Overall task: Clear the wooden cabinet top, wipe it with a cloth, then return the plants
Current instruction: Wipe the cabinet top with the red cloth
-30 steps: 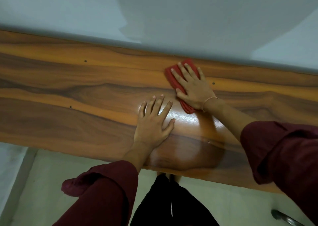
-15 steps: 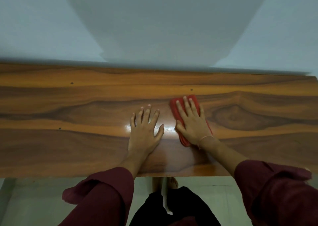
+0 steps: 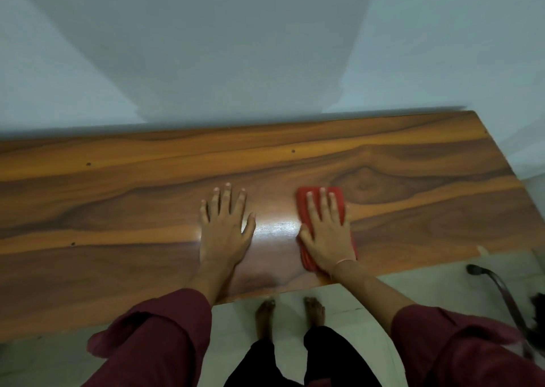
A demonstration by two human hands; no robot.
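Since the earlier frame the folded red cloth (image 3: 321, 209) has slid toward the right end of the glossy wood-grain cabinet top (image 3: 118, 209), under the flat right hand (image 3: 326, 233) — pressing, not clenching. Left hand (image 3: 225, 227) lies splayed, holding nothing, bracing mid-top. Clearing looks done; wiping approx. midway — right end unwiped, plants out of view, yet to return.

Pale blue-grey wall (image 3: 206, 47) at far side, w/ a broad darker shadow band across its middle. Light tiled floor (image 3: 413, 286) at near side. Dark curved strap-like object (image 3: 498, 286) lies on floor at right, rounded end near; can't tell what it is.
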